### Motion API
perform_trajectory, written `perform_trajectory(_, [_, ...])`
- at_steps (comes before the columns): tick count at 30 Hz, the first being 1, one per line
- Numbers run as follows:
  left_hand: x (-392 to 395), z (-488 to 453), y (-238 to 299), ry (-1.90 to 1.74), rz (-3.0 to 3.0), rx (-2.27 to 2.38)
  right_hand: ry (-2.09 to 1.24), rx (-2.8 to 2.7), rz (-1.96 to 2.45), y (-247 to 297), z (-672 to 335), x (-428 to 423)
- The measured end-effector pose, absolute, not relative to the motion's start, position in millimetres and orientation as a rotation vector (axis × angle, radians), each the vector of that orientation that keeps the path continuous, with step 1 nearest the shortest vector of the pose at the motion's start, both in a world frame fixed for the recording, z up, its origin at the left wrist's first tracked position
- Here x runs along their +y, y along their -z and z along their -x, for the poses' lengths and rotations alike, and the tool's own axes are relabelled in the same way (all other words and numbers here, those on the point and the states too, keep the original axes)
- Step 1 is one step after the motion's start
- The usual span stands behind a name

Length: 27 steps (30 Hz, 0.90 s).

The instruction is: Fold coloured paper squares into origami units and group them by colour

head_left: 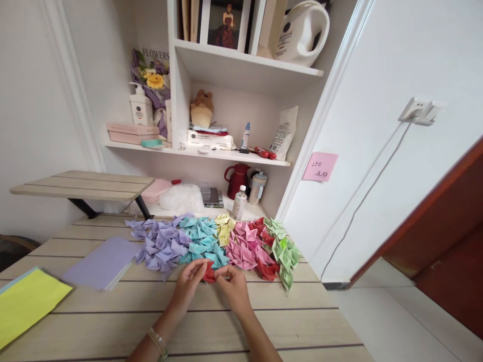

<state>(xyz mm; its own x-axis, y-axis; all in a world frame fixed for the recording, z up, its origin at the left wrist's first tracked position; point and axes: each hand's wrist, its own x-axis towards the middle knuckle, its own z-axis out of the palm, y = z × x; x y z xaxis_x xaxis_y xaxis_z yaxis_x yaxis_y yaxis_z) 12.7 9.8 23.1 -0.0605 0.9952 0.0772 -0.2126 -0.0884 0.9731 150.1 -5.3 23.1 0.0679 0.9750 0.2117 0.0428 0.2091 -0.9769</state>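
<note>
red paper piece [209, 273] — pinched between left hand [189, 281], right hand [234, 284]

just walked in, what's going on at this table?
A person holds a small red paper piece between the left hand and the right hand, low over the wooden table. Just behind the hands lies a row of folded paper pieces grouped by colour: purple, teal, yellow, pink, red, green. A stack of purple sheets and some yellow sheets lie flat to the left.
</note>
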Motion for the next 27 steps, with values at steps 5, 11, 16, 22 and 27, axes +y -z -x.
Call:
perform_trajectory(5, [11.3,-8.8,-22.9,-1.282,-1.015,0.934,-1.009,-1.21,1.028,-23.3,-154.1,-3.3])
perform_trajectory(11, [11.4,-12.3,-18.2,-1.271,-0.989,0.887,-0.998,-1.307,1.064,-24.5,-151.7,-5.0])
perform_trajectory(16, [8.8,-15.6,-21.7,-1.279,-0.985,0.895,-0.899,-1.383,1.088,-24.2,-146.9,-6.2])
perform_trajectory(22, [8.0,-17.2,-21.6,-1.338,-0.965,0.868,-0.864,-1.384,1.047,-21.7,-144.9,-5.1])
perform_trajectory(27, [8.6,-16.0,-19.6,-1.346,-0.981,0.835,-0.863,-1.4,1.067,-27.1,-146.9,-8.3])
